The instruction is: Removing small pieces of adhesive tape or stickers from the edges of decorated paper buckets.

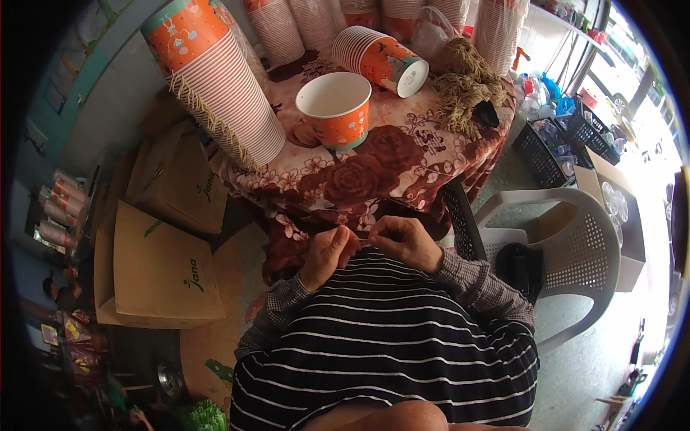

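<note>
My left hand (330,257) and my right hand (411,242) are close together in front of my body, at the near edge of the table. Both are closed in a pinch, fingertips facing each other. Something thin and pale may run between them, too small to make out. Beyond them on the table, an orange and white paper tub (334,108) stands upright. Behind it a short stack of similar tubs (377,59) lies on its side. A tall leaning stack of tubs (223,93) rises at the left, with short tan strings (208,118) along its side.
A heap of tan strings (467,86) lies at the table's right on a floral cloth (359,172). Wrapped tub stacks (277,32) line the back. Cardboard boxes (162,266) stand at left. A plastic chair (575,244) and black crates (546,147) are at right.
</note>
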`<state>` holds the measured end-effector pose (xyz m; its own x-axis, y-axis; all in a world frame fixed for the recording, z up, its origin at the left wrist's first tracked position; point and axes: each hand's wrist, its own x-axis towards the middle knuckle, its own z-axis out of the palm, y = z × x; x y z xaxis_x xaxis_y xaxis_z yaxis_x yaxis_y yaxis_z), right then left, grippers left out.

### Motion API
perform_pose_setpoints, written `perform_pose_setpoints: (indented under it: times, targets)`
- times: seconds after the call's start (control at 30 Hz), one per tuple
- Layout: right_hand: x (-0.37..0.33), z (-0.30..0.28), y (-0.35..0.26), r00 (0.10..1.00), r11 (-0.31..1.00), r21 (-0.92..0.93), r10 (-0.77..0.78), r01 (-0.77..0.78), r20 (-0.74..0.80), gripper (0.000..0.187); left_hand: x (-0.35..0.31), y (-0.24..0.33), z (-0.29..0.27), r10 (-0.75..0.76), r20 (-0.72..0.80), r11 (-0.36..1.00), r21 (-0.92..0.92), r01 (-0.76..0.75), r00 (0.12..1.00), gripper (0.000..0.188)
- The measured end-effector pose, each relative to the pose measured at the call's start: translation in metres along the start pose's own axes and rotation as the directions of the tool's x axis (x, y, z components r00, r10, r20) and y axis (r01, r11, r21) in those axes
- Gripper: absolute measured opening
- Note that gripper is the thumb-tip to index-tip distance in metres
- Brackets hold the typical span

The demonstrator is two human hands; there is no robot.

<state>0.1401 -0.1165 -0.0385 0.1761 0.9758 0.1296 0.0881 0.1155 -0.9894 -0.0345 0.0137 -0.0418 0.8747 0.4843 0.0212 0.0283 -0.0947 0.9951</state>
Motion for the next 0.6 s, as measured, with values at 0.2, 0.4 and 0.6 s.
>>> perform_pose_setpoints:
  times: [0.2, 0.4, 0.6]
  targets:
    - [-0.002, 0.004, -0.002, 0.997, 0.988, -0.133, -0.077, 0.074, -0.017, 0.01, 0.002, -0.002, 0.01, 0.152, -0.004, 0.979, 0.14, -0.15, 0.988, 0.039]
    - [-0.002, 0.003, -0.011, 0.994, 0.969, -0.219, -0.111, 0.111, 0.015, 0.012, 0.0, -0.008, 0.007, 0.265, -0.002, 0.933, 0.252, -0.256, 0.964, 0.019]
    - [-0.002, 0.004, -0.007, 0.987, 0.945, -0.291, -0.16, 0.151, -0.008, 0.014, 0.001, -0.007, 0.009, 0.308, -0.003, 0.918, 0.265, -0.296, 0.951, 0.008]
